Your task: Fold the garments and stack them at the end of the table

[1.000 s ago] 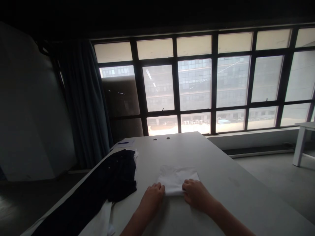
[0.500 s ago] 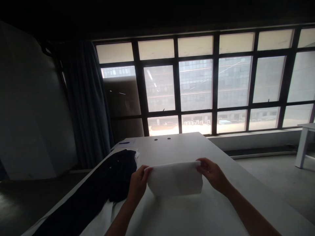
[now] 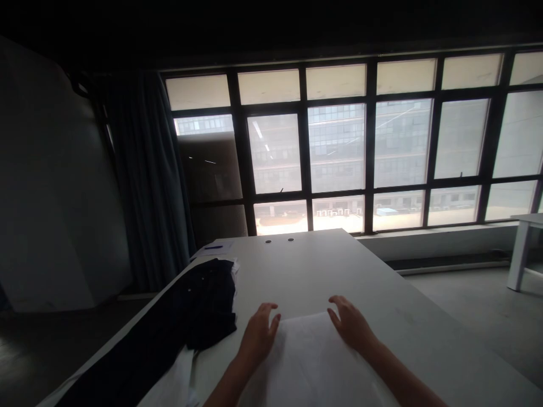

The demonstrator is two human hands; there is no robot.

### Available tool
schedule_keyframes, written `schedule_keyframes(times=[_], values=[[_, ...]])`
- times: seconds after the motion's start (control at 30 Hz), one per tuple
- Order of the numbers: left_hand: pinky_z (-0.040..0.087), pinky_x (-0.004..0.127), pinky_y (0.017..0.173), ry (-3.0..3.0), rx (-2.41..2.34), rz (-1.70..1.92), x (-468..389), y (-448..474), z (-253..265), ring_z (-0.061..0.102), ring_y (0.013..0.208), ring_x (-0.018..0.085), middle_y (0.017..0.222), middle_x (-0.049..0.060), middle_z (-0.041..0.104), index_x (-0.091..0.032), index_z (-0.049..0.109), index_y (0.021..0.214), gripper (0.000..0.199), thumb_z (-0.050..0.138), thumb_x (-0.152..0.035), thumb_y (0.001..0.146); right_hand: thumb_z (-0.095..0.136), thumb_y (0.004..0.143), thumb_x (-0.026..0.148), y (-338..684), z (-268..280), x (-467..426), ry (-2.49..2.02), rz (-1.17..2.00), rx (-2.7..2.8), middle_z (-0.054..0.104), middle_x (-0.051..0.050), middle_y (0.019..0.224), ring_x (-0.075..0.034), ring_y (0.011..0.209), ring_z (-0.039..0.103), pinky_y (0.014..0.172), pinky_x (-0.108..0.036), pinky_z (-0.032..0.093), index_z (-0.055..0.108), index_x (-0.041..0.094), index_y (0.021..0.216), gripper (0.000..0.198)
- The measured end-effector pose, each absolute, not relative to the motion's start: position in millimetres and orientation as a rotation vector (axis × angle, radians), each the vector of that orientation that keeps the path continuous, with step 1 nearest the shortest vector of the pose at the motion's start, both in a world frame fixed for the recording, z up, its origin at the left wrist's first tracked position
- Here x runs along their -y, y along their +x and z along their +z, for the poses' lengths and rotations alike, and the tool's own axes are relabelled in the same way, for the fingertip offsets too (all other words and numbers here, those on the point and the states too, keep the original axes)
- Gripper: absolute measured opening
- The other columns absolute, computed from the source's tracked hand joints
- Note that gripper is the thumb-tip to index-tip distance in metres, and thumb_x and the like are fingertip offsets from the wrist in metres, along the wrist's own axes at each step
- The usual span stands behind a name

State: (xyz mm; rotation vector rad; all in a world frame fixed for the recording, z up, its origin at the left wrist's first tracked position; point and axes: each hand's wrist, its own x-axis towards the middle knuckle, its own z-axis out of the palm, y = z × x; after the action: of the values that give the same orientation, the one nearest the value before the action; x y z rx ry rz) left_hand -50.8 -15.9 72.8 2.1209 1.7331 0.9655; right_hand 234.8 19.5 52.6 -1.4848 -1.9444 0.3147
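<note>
A thin white sheet (image 3: 311, 356), cloth or paper, lies flat on the white table (image 3: 292, 271) in front of me. Its near end runs out of the bottom of the view. By its far left corner is my left hand (image 3: 259, 333), thumb and fingers apart with nothing between them. My right hand (image 3: 351, 323) hovers at the far right corner, fingers also spread and holding nothing. Whether the fingertips touch the sheet is hard to tell. Left of my left hand, a dark garment (image 3: 203, 305) with small shiny spots lies along the table.
White material (image 3: 169, 379) shows beneath the dark garment. A paper with a blue pen (image 3: 213, 247) lies at the far left corner. Two round cable holes (image 3: 291, 239) sit near the far edge. Another white table (image 3: 520, 249) stands at right, and a curtain (image 3: 153, 186) hangs at left.
Both hands have let go of the sheet's far edge and come down closer to the table. The sheet, held up before, now lies flat.
</note>
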Motion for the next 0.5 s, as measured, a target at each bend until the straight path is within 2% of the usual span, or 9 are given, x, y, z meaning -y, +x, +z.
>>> schedule_keyframes(times=[0.07, 0.13, 0.23, 0.33, 0.5], values=[[0.038, 0.04, 0.111, 2.292, -1.652, 0.708, 27.4, -28.3, 58.3, 0.054, 0.129, 0.025, 0.14, 0.011, 0.058, -0.02, 0.059, 0.132, 0.045, 0.041, -0.041, 0.096, 0.039, 0.096, 0.036, 214.6, 36.9, -8.9, -1.466, 0.269, 2.133, 0.062, -0.015, 0.134, -0.027, 0.124, 0.057, 0.107, -0.04, 0.039, 0.061, 0.018, 0.127, 0.043], [0.024, 0.045, 0.121, 2.404, -1.574, 0.473, 38.0, -8.4, 42.0, 0.034, 0.145, 0.028, 0.157, 0.01, 0.04, -0.02, 0.045, 0.148, 0.06, 0.043, -0.049, 0.096, 0.037, 0.098, 0.038, 196.9, 22.0, 1.4, -1.429, 0.241, 2.313, 0.049, -0.013, 0.15, -0.029, 0.14, 0.041, 0.117, -0.047, 0.026, 0.053, 0.02, 0.141, 0.049], [0.01, 0.049, 0.124, 2.445, -1.495, 0.342, 44.9, 4.9, 22.1, 0.015, 0.152, 0.027, 0.164, 0.006, 0.022, -0.022, 0.027, 0.157, 0.068, 0.031, -0.059, 0.099, 0.033, 0.101, 0.044, 185.3, 5.8, 8.4, -1.397, 0.223, 2.441, 0.034, -0.011, 0.16, -0.032, 0.149, 0.023, 0.121, -0.055, 0.012, 0.04, 0.022, 0.152, 0.056], [0.006, 0.048, 0.125, 2.443, -1.536, 0.323, 40.1, -2.3, 16.2, 0.011, 0.152, 0.026, 0.165, 0.004, 0.017, -0.023, 0.024, 0.158, 0.072, 0.028, -0.064, 0.099, 0.025, 0.102, 0.052, 191.7, 1.4, 2.8, -1.447, 0.24, 2.443, 0.03, -0.009, 0.161, -0.03, 0.15, 0.02, 0.121, -0.056, 0.006, 0.036, 0.024, 0.154, 0.06], [0.011, 0.049, 0.124, 2.321, -1.812, 0.255, 22.2, -28.3, 19.3, 0.012, 0.152, 0.03, 0.164, 0.013, 0.017, -0.011, 0.026, 0.157, 0.085, 0.032, -0.068, 0.094, 0.022, 0.098, 0.064, 218.2, 1.0, -20.1, -1.672, 0.304, 2.352, 0.026, -0.011, 0.162, -0.029, 0.151, 0.017, 0.121, -0.057, 0.004, 0.033, 0.018, 0.154, 0.073]])
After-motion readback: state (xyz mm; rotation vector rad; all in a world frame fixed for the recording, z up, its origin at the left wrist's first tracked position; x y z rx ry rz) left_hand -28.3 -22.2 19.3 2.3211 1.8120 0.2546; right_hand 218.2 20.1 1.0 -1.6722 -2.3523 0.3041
